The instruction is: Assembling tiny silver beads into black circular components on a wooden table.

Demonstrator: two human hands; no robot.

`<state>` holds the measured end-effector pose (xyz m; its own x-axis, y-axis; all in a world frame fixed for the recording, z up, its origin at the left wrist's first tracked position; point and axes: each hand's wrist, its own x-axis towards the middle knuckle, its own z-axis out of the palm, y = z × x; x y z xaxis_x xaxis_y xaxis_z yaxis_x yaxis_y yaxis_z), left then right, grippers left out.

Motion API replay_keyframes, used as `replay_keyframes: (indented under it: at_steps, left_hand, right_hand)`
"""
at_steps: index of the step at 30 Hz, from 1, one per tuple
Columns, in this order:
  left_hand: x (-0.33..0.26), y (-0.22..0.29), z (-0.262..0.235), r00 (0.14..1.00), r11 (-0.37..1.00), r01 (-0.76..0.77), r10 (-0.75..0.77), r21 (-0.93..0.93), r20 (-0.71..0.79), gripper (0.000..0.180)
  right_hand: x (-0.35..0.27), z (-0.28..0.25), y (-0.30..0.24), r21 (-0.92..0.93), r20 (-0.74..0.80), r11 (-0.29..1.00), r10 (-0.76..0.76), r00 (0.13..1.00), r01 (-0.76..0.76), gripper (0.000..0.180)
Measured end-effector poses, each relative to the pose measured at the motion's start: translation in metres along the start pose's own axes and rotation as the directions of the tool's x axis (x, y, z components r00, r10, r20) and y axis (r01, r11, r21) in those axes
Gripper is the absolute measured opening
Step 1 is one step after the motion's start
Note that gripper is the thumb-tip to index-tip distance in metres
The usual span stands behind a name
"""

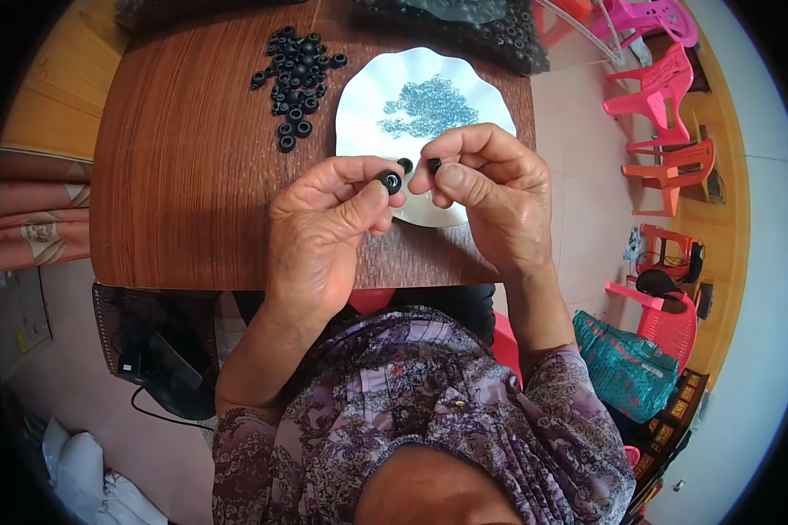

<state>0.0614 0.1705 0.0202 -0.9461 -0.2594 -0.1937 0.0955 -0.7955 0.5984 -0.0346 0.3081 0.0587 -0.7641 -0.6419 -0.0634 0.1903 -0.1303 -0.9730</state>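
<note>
Brown table [184, 175], pink chairs [663, 101], black parts [391, 181]

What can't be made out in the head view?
Head view, right hand: shape of the small black piece, partly hidden by its grip.
Head view, left hand: inner detail of the round black piece, too small.
Head view, white plate: single shapes in the silvery pile, too small.
Head view, top: far end of the clear bag, cut off by the edge.
</note>
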Motion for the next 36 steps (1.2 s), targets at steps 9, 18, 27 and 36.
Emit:
replay_keyframes:
  at_steps: [9,18,27,36]
  left_hand:
    - [-0.002,-0.001,-0.01,1.0,1.0,-0.012,0.012,0.01,0.028,0.019]
    - [-0.003,-0.001,-0.011,1.0,1.0,-0.026,0.026,0.009,0.016,0.018]
    - [-0.006,-0.001,-0.007,0.998,0.997,-0.059,0.06,0.057,-0.022,0.016]
    - [-0.007,-0.002,-0.008,0.993,0.983,-0.117,0.12,0.138,-0.016,0.016]
  right_hand:
    - [0.002,0.006,0.009,-0.13,-0.009,0.981,-0.146,0.989,0.143,0.017]
    - [0.0,0.009,0.013,0.027,-0.022,0.999,-0.032,0.999,0.032,0.016]
    - [-0.001,0.015,0.011,-0.125,-0.024,0.983,-0.142,0.99,0.138,0.017]
    - [-0.001,0.02,0.01,-0.142,-0.004,0.983,-0.118,0.993,0.116,0.013]
